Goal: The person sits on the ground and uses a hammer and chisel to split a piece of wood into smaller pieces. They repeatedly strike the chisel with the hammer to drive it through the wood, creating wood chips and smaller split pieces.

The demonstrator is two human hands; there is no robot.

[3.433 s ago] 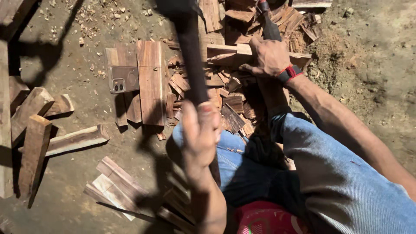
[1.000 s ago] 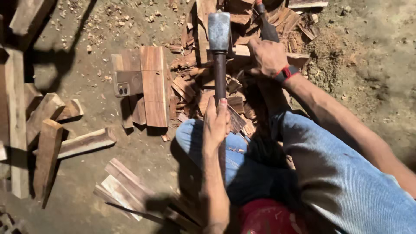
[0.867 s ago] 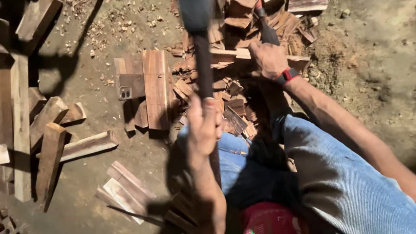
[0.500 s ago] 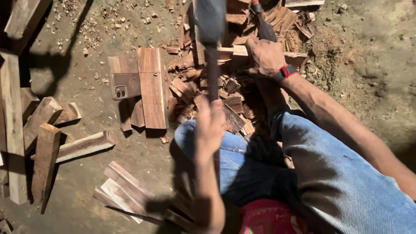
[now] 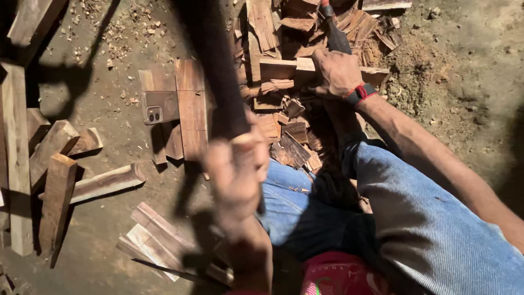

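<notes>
My left hand (image 5: 236, 166) is raised close to the camera and blurred, gripping the dark handle of a hammer (image 5: 215, 71) whose head is out of view above the frame. My right hand (image 5: 337, 74), with a red and black wristband, holds a chisel (image 5: 334, 30) with a dark shaft and red end against a block of wood (image 5: 284, 68) on top of a heap of reddish wood offcuts (image 5: 289, 136). My legs in blue jeans (image 5: 420, 218) fill the lower right.
A phone (image 5: 159, 107) lies on flat boards (image 5: 191, 109) on the dirt floor. Long split wood pieces (image 5: 54, 164) lie at the left, thin slats (image 5: 158, 240) at the bottom. Wood chips are scattered at the top left.
The hammer has swung up from over the wood block toward the camera; my left hand is now higher and blurred. My right hand stays on the chisel.
</notes>
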